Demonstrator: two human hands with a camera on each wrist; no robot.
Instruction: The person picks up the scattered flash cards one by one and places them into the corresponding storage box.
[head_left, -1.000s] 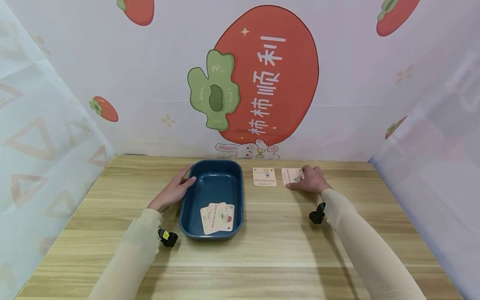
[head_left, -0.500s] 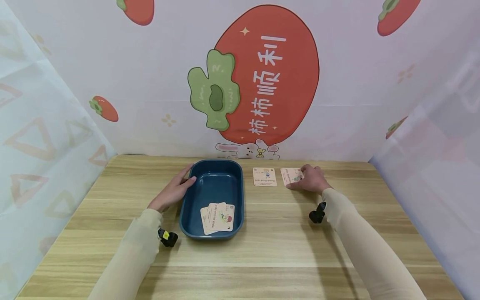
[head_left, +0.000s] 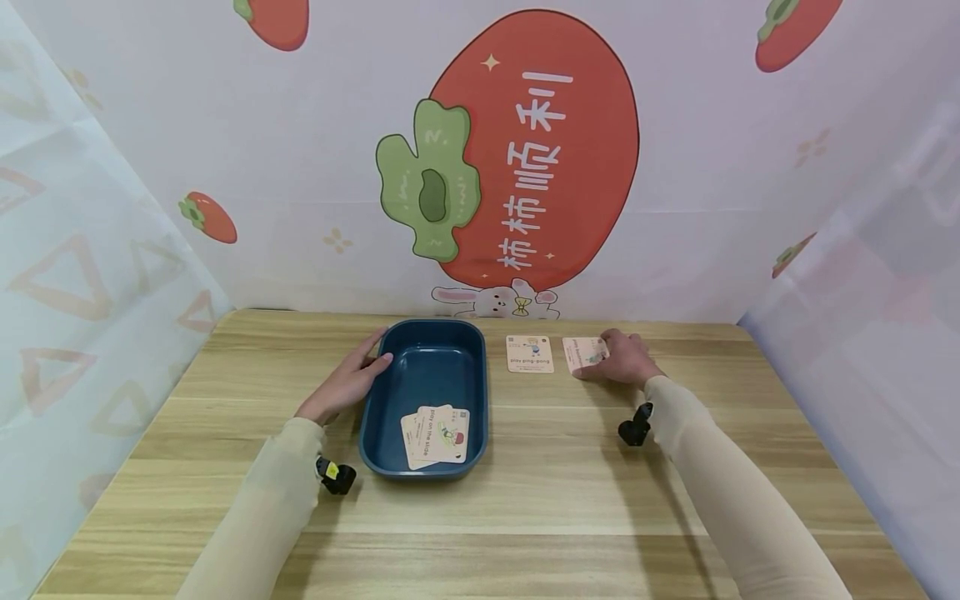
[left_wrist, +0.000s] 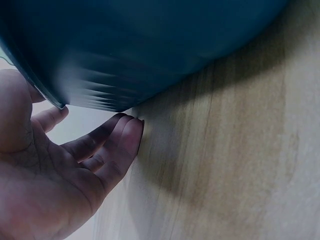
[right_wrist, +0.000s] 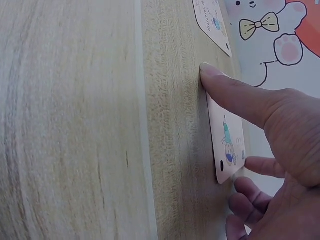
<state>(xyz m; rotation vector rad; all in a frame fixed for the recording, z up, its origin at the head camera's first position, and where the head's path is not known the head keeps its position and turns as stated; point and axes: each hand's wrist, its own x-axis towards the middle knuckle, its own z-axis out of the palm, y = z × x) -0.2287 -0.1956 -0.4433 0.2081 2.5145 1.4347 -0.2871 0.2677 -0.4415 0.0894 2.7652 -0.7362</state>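
My left hand [head_left: 347,379] holds the left wall of a dark blue rectangular tray [head_left: 482,392]. Its thumb lies over the rim, and the left wrist view shows the other fingers against the outer wall [left_wrist: 125,55]. Inside the tray, at the near end, overlap a few picture cards [head_left: 444,433]; the top one reads "play on the slide". Over on the right, my right hand [head_left: 621,360] grips a square picture card [head_left: 581,353] lying flat on the table. Its thumb is at one edge and its index finger at the opposite edge, seen in the right wrist view; the hand partly covers the card's print.
Between the tray and the right hand lies another picture card [head_left: 529,354] with a figure and printed text. The wood-grain table [head_left: 480,542] ends at a printed backdrop [head_left: 300,275] with persimmons and a rabbit. Cloth walls stand left and right.
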